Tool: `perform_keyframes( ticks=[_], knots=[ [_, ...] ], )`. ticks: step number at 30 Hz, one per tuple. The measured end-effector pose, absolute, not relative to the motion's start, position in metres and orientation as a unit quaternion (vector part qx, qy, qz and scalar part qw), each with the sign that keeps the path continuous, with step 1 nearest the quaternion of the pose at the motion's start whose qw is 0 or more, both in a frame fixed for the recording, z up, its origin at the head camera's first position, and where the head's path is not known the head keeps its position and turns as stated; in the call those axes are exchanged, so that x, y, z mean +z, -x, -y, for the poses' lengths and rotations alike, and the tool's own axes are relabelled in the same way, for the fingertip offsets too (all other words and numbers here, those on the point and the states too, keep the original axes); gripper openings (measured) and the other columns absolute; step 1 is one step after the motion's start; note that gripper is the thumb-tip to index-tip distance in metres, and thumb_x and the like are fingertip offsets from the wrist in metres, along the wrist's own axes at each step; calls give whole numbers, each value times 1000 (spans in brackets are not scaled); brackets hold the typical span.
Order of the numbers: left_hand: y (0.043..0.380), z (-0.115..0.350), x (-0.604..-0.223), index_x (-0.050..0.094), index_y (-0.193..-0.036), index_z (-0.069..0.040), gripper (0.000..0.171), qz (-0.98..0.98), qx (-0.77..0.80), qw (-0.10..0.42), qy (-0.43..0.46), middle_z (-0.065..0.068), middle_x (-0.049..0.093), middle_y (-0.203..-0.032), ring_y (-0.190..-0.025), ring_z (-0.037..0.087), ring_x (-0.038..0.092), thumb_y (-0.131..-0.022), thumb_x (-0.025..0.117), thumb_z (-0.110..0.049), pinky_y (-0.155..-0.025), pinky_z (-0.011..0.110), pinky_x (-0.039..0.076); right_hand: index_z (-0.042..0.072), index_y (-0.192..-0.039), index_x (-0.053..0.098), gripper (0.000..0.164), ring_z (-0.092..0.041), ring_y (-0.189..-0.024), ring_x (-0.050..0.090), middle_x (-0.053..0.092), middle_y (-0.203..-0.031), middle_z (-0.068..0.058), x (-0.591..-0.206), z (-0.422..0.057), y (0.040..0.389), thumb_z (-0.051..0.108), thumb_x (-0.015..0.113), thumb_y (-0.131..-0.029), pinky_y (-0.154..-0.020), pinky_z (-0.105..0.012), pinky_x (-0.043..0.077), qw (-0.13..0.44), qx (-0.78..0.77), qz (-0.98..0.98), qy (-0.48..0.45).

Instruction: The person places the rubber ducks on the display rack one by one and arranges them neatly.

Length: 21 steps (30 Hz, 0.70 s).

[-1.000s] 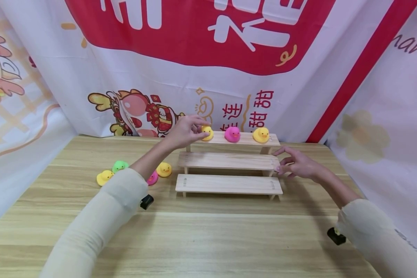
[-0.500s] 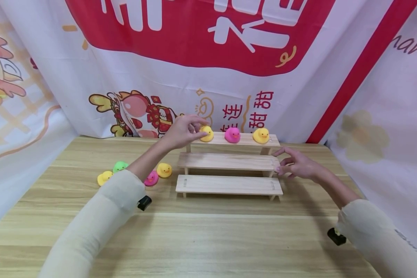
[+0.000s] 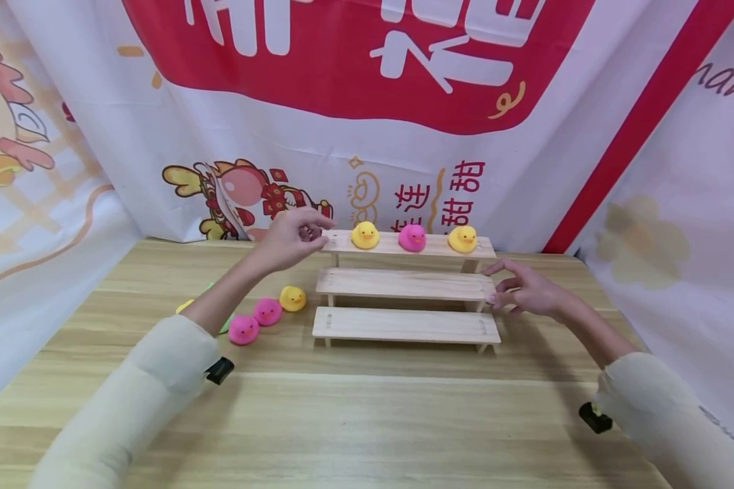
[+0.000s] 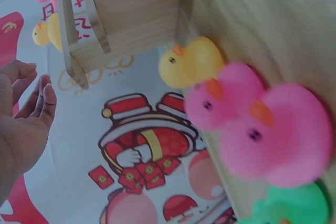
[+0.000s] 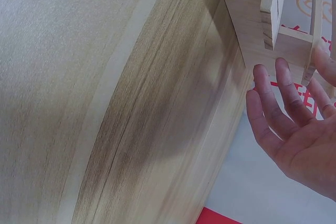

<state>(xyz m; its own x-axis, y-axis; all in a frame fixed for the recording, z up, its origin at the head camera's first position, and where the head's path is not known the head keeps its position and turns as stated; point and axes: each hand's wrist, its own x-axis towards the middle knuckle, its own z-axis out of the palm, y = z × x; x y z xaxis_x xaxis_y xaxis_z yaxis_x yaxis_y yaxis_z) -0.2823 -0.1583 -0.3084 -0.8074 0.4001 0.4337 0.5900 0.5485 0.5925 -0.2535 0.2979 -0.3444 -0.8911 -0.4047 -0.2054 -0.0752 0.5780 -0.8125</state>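
A three-tier wooden display stand stands near the back of the table. Along its top tier sit a yellow toy duck, a pink toy duck and another yellow toy duck. My left hand is just left of the top tier, apart from the nearest duck, fingers loosely bent with nothing between them. My right hand holds the right end of the middle tier, thumb at the front corner and index finger at the back; its other fingers are spread loosely.
Left of the stand, pink ducks and a yellow duck rest on the table. A green duck shows behind them in the left wrist view, partly hidden by my forearm in the head view. A printed cloth hangs behind.
My left hand has let go of the left yellow duck on the top tier and moved away to the left. The right hand has stayed at the stand's right end.
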Motion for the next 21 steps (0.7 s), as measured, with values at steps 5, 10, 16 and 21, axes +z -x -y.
perform_keyframes(
  ticks=[5,10,16,21],
  knots=[
    [274,179,-313,75,-114,3,22,882,-373,114,265,16,71,-102,-85,25,64,-92,71,1,-72,23,51,-3,-143,38,55,-33,-98,71,70,-108,-23,-344,-298,253,7,68,-98,-78,-53,61,187,-436,-869,139],
    [268,201,-318,76,-111,0,19,894,-356,116,247,15,73,-103,-87,25,65,-93,71,-1,-73,22,52,-3,-143,38,54,-32,-98,70,71,-108,-23,-344,-298,253,5,67,-98,-77,-52,60,188,-441,-867,140],
    [268,231,-327,76,-108,2,16,908,-331,99,235,14,73,-99,-86,24,66,-94,73,-3,-73,21,54,-3,-142,38,55,-32,-97,71,70,-107,-22,-344,-298,253,6,68,-98,-77,-53,61,187,-439,-868,140],
    [268,260,-338,74,-112,5,20,925,-319,45,202,15,73,-100,-88,26,65,-94,74,-5,-73,23,55,-3,-143,38,55,-32,-98,70,69,-107,-23,-344,-298,253,7,68,-98,-78,-53,61,189,-435,-869,141]
  ],
)
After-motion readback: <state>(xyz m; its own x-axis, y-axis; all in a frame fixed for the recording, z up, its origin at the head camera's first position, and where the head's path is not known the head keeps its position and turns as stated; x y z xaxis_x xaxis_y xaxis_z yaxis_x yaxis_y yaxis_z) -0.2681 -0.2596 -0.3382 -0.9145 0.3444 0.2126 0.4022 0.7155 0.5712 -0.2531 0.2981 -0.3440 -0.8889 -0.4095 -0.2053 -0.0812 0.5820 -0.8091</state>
